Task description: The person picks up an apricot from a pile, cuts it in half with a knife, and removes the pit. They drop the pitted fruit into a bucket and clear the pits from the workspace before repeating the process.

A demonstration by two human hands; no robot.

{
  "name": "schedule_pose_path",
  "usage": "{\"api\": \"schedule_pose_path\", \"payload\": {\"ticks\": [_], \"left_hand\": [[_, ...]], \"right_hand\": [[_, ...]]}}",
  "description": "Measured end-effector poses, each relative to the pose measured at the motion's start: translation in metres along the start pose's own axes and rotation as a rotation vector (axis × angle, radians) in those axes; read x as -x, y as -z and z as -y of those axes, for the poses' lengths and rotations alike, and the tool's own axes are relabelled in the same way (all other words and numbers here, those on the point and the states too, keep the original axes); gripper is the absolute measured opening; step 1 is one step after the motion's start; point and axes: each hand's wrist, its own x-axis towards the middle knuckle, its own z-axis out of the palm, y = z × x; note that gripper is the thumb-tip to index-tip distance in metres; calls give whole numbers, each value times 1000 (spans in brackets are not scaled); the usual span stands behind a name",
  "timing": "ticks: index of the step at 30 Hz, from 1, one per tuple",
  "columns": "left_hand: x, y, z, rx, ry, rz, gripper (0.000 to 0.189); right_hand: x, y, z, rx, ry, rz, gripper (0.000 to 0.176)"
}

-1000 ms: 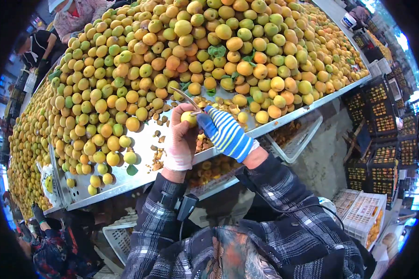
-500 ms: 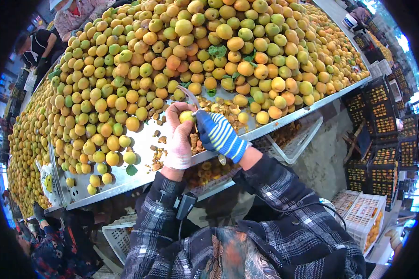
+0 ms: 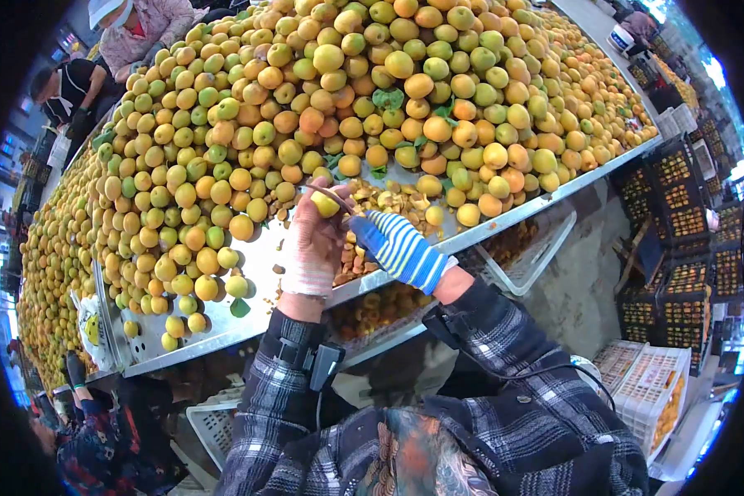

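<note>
left hand [image 3: 312, 244] pointed up, kinda curled snug round a smooth yellow fruit [image 3: 325, 206], right hand [image 3: 386, 240] slanted in, stripy blue-white glove [image 3: 412, 255] closed on a thin curved knife [image 3: 332, 196]

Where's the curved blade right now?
Head view, left of centre: the curved blade juts from the right hand, across the fruit in the left hand.

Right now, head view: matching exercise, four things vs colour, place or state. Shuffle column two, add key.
1. Left hand
2. Right hand
3. Curved blade
4. Black crates

A. In a blue-and-white striped glove
B. Stacked right of the table
C. Holding a yellow fruit
D. Thin arc by the fruit

Pairs: 1-C, 2-A, 3-D, 4-B
</note>
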Motion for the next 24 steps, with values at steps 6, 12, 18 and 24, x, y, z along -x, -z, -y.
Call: {"api": "schedule_pose_path", "payload": {"ticks": [6,12,18,24], "left_hand": [[-2,2,-3,-132,-42,39,61],[4,-13,-15,-379,-37,144,69],[1,-12,1,-459,-131,75,67],[6,-24,12,98,151,5,62]], "right_hand": [[1,4,20,340,-18,6,35],[3,4,39,370,-148,-63,44],[0,5,34,443,-124,-67,38],[-1,7,36,516,-141,-13,40]]}}
